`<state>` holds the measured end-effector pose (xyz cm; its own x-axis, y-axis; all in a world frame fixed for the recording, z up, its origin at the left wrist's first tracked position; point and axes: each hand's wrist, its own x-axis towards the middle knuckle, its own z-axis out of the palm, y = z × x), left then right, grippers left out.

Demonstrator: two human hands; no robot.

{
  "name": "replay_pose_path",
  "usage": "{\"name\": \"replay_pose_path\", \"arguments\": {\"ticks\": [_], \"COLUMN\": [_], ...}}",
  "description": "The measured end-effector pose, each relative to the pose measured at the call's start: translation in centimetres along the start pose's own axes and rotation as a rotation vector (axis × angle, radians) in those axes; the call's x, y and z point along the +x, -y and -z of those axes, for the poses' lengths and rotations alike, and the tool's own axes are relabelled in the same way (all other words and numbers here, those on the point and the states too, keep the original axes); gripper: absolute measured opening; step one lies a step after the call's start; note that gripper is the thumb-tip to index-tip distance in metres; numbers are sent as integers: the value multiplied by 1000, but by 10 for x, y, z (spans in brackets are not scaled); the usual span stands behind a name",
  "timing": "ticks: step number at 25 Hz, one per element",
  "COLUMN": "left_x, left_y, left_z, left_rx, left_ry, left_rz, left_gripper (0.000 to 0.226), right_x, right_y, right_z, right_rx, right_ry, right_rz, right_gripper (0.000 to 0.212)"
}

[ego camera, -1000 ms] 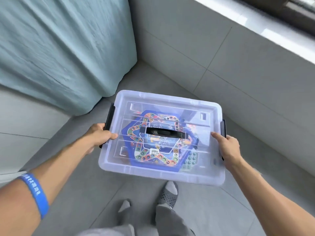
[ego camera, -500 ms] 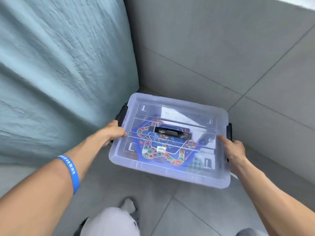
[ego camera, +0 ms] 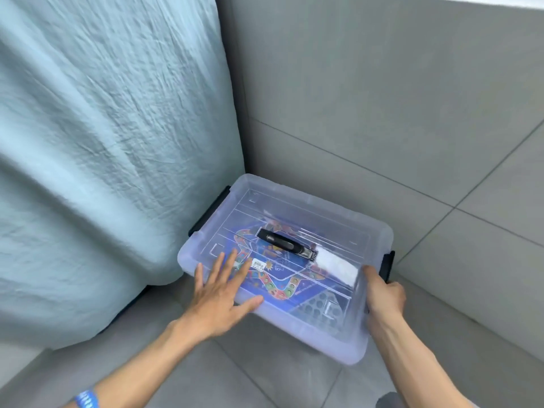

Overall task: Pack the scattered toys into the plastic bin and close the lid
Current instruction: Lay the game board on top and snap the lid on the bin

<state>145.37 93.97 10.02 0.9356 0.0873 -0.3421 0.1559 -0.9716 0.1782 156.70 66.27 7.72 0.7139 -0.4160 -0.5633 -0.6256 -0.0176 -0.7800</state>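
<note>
Bin: I see the clear plastic bin (ego camera: 323, 328) in the lower middle of the frame, sitting in the corner where the tiled floor (ego camera: 265, 375) meets the grey tiled wall (ego camera: 382, 98); whether its base fully rests on the floor I cannot tell.
Lid: the transparent lid (ego camera: 338, 231) is on top of the bin, with a black carry handle (ego camera: 279, 244) lying flat across its middle.
Latches: a black latch (ego camera: 209, 210) shows on the bin's left end and another black latch (ego camera: 387, 265) on its right end.
Contents: through the lid I make out a blue board game (ego camera: 282, 278) with a winding coloured track and a small white barcode sticker (ego camera: 259, 264); a white glare patch sits right of the handle.
Left hand: my left hand (ego camera: 219, 298) is spread flat, fingers fanned, palm down on the lid's near left corner, gripping nothing.
Right hand: my right hand (ego camera: 382, 295) is curled around the bin's right end, just below the right latch, fingers wrapped over the edge.
Wristband: a blue wristband (ego camera: 86, 399) shows at the bottom left edge of the frame.
Surroundings: a pale blue wrinkled cloth (ego camera: 103, 142) fills the left of the frame, just beside the bin's left end.
</note>
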Motion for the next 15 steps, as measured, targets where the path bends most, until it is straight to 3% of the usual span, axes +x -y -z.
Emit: {"name": "replay_pose_path", "arguments": {"ticks": [3,8,15], "left_x": [10,66,103], "left_y": [16,48,74], "left_z": [-3,27,39], "left_rx": [115,135,166], "left_ry": [30,23,10], "left_rz": [-92,-145,-179], "left_gripper": [110,83,83], "right_x": [5,21,29], "right_y": [9,20,25], "right_z": [-15,-53,-74], "right_rx": [31,87,-4], "right_ry": [10,24,23], "right_rz": [4,-27,86], "right_gripper": [34,45,42]}}
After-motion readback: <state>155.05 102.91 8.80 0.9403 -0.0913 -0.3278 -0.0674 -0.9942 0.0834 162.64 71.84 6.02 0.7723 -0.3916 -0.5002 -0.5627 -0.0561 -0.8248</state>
